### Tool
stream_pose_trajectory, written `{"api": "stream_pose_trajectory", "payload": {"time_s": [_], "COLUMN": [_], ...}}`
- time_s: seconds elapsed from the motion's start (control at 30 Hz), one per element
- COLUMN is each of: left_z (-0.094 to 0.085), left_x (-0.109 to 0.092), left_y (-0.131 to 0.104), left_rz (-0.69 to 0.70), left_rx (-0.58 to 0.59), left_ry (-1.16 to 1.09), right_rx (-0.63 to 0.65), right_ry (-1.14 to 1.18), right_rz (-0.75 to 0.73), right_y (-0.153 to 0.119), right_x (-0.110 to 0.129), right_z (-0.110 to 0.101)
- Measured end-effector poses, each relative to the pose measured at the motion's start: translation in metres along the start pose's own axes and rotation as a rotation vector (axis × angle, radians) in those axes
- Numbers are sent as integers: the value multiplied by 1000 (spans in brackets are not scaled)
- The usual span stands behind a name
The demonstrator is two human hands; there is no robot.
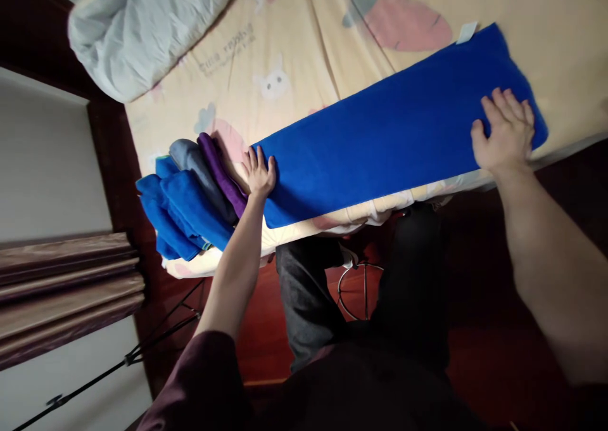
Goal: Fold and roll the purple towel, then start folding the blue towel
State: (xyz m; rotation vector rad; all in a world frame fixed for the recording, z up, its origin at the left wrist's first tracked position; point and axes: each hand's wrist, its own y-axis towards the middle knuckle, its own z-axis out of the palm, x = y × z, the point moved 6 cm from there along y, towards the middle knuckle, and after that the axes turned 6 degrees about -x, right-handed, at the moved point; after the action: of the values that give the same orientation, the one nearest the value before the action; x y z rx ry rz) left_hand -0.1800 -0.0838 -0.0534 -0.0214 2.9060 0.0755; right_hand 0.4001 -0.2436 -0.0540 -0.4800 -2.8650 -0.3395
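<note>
A long blue towel (pixel 375 133), laid out as a flat strip with a white tag on its far edge, lies along the near side of the bed. My left hand (pixel 259 172) rests on its left end, fingers apart. Flat on the right end lies my right hand (pixel 506 133), its fingers spread. Just left of my left hand sit folded cloths in a row: a purple one (pixel 221 171), a grey one (pixel 199 174) and bright blue ones (pixel 183 206). My left forearm hides part of them.
The bed (pixel 304 51) has a pale sheet printed with rabbits and carrots. A bunched grey-white quilt (pixel 147 32) lies at the far left. A black tripod-like stand (pixel 128 358) and a striped curtain (pixel 71 291) are at the left. Below the bed edge are my legs (pixel 308 298).
</note>
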Motion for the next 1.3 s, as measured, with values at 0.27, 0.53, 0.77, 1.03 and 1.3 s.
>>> {"api": "stream_pose_trajectory", "payload": {"time_s": [0.27,0.53,0.77,1.03,1.3], "left_z": [6,12,11,8,9], "left_x": [-44,-33,-33,-32,-29], "left_y": [-127,-119,-122,-123,-123], "left_rz": [322,265,269,258,242], "left_rx": [-37,-128,-173,-212,-230], "left_ry": [-188,-303,-353,-313,-315], "right_rx": [-44,34,269,332,180], "right_ry": [44,7,305,174,-29], "right_rz": [20,-25,-563,-523,-34], "right_y": [-3,14,-21,8,116], "right_x": [5,61,295,245,51], "right_z": [-6,-15,45,66,35]}}
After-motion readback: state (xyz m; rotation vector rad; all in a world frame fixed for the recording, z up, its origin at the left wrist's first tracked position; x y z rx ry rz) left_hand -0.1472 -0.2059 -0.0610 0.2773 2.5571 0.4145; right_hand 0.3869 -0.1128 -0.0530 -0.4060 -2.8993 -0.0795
